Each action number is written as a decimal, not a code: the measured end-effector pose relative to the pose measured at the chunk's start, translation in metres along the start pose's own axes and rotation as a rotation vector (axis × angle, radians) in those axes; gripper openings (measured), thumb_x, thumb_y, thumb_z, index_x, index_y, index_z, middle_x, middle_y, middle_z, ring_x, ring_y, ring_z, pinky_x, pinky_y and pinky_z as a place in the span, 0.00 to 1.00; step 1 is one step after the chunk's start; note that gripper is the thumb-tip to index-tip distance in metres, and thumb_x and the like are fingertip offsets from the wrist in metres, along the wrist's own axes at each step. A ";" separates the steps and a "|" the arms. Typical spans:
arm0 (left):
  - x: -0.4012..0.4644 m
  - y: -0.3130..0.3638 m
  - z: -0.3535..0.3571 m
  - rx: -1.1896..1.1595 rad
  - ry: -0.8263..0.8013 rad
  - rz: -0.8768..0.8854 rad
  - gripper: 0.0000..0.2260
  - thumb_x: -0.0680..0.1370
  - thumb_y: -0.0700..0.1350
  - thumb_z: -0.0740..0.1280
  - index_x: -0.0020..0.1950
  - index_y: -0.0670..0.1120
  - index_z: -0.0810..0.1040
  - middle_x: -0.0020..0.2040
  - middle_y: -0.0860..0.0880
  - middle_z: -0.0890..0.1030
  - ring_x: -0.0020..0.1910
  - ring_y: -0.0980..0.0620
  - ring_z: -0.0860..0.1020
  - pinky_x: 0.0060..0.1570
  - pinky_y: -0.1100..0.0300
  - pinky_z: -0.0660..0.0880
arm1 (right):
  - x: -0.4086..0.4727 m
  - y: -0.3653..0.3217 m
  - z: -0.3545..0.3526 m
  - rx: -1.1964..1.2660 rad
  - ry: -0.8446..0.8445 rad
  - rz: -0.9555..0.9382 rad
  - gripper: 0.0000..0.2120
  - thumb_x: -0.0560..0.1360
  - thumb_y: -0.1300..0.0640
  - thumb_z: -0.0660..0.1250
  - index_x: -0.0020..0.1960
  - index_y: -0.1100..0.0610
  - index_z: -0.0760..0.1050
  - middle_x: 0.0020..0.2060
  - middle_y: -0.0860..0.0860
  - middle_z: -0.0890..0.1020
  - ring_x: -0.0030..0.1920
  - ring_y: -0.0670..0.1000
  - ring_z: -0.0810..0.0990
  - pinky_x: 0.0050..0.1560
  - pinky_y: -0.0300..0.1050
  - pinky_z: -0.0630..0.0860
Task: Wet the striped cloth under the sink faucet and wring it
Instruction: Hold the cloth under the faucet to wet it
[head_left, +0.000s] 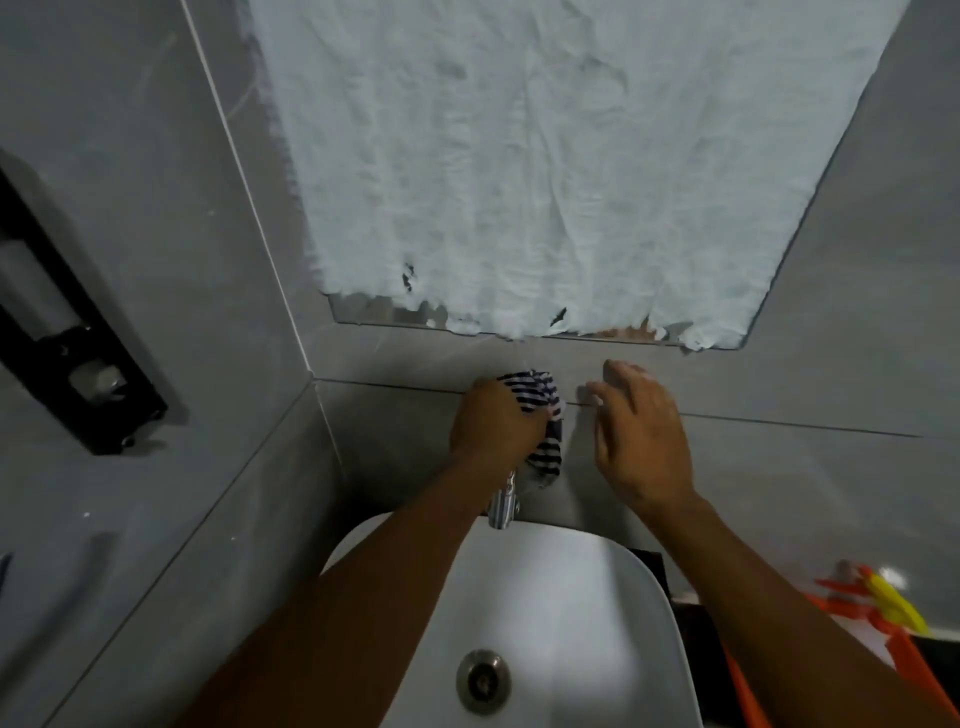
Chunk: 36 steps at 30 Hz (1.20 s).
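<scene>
Cloth (540, 415), striped dark and white, sits bunched in the left hand (493, 421), which is closed around it against the grey wall (779, 395), at about 12 o'clock from the basin (597, 597). One end of the cloth hangs below the fist, just above the chrome faucet (504, 501). At 3 o'clock from the cloth, the right hand (641, 431) is spread wide and holds nothing, fingers apart, near the cloth but not touching it. At 6 o'clock in the basin lies the drain (483, 680). Above, a mirror (545, 156) is smeared white.
</scene>
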<state>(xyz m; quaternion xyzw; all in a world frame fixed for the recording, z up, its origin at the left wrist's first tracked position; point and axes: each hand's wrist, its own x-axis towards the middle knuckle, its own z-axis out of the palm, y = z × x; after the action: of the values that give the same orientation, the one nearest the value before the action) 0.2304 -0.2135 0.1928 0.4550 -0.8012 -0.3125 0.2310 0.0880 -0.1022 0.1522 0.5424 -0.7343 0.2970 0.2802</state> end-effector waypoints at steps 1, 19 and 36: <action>0.003 -0.003 0.002 -0.115 0.006 -0.048 0.25 0.72 0.55 0.75 0.61 0.39 0.81 0.57 0.42 0.85 0.53 0.44 0.84 0.49 0.56 0.81 | -0.003 0.014 0.003 -0.081 -0.025 -0.089 0.18 0.77 0.60 0.62 0.67 0.58 0.74 0.71 0.60 0.72 0.72 0.60 0.68 0.74 0.58 0.64; 0.033 -0.007 -0.002 -0.737 -0.365 -0.487 0.12 0.70 0.44 0.77 0.50 0.39 0.85 0.50 0.38 0.87 0.44 0.43 0.86 0.51 0.48 0.84 | -0.011 0.076 0.084 -0.374 0.187 -0.366 0.33 0.76 0.43 0.63 0.76 0.57 0.64 0.73 0.56 0.66 0.77 0.57 0.55 0.78 0.60 0.46; -0.089 -0.093 0.039 -1.584 -0.295 -0.363 0.30 0.65 0.41 0.81 0.65 0.39 0.77 0.63 0.34 0.81 0.58 0.38 0.83 0.52 0.46 0.84 | -0.013 0.076 0.084 -0.434 0.186 -0.349 0.41 0.75 0.41 0.63 0.81 0.57 0.52 0.79 0.57 0.54 0.81 0.57 0.44 0.79 0.61 0.40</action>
<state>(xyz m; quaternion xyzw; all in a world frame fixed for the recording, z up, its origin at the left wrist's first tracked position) 0.3019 -0.1603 0.0921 0.2339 -0.2796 -0.8737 0.3220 0.0103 -0.1380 0.0771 0.5583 -0.6475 0.1287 0.5025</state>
